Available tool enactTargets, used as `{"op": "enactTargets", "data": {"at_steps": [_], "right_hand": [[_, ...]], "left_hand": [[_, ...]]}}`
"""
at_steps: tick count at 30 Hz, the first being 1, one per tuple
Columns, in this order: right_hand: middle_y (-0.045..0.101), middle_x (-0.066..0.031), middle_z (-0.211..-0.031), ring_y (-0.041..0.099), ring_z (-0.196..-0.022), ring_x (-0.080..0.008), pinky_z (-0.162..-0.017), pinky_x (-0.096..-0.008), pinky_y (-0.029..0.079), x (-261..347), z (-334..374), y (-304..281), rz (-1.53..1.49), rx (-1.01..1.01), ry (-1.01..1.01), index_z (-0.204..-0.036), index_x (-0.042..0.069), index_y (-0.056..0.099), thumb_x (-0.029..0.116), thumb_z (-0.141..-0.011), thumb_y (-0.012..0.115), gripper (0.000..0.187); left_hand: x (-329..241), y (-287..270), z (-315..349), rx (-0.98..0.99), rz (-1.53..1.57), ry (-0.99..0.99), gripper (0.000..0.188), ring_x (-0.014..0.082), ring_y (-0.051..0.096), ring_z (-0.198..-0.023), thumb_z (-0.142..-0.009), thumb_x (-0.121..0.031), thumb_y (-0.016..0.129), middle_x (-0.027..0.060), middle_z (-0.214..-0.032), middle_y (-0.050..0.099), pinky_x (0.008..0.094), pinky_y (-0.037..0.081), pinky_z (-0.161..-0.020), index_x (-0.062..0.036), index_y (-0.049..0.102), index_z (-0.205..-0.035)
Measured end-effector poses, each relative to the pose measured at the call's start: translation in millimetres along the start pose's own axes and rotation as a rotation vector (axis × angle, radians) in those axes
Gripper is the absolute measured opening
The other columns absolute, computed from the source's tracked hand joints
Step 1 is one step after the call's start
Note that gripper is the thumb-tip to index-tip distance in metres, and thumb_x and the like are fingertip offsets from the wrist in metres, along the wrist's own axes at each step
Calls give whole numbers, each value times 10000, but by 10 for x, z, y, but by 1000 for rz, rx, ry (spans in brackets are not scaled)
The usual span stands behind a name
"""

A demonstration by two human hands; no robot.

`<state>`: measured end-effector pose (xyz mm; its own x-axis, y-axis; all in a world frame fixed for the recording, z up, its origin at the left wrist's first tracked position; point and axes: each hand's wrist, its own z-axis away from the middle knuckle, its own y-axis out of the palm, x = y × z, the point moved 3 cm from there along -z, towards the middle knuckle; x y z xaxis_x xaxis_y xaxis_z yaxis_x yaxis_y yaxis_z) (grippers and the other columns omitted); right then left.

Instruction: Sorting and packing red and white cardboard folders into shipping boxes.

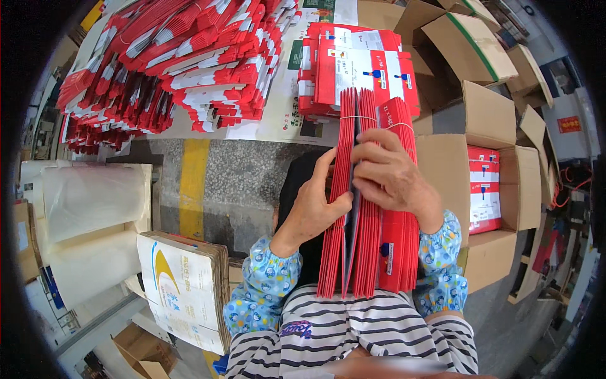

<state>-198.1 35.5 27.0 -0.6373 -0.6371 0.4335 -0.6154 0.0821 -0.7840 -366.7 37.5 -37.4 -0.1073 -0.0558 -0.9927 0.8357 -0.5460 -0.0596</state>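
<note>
A bundle of flat folded red cartons (336, 256) stands on edge in front of my body, a thin pale band around its far end. A dark gap splits it lengthwise. My left hand (315, 211) is closed on the bundle's left side, thumb on the near face of the edges. With curled fingers my right hand (391, 174) grips the cartons at the right side of the gap; its fingertips are partly hidden there. Another banded bundle of red cartons (399, 252) lies just right of it, under my right wrist.
Heaped red and white carton bundles (208, 63) cover the table (252, 131) at far left. A flat carton stack (360, 60) lies ahead. To the right stand open brown boxes (489, 117), one holding red cartons (485, 189). A tied stack of white-topped cardboard (183, 290) sits at left.
</note>
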Motion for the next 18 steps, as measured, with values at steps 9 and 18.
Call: {"op": "enactTargets", "data": {"at_steps": [9, 18], "right_hand": [[565, -81, -763, 571, -780, -256, -1035, -459, 395, 243, 196, 4, -335, 177, 27, -813, 43, 627, 108, -770, 715, 117], [542, -51, -725, 546, -726, -233, -911, -411, 405, 213, 240, -5, -264, 115, 59, -948, 67, 682, 138, -773, 733, 196]], "left_hand": [[152, -126, 5, 33, 285, -57, 762, 191, 534, -1111, -783, -132, 711, 100, -1227, 524, 340, 451, -950, -52, 337, -1442], [208, -85, -13, 59, 533, -139, 842, 206, 497, -1179, -736, -254, 781, 122, -1303, 496, 363, 399, -1025, -13, 356, -1422]]}}
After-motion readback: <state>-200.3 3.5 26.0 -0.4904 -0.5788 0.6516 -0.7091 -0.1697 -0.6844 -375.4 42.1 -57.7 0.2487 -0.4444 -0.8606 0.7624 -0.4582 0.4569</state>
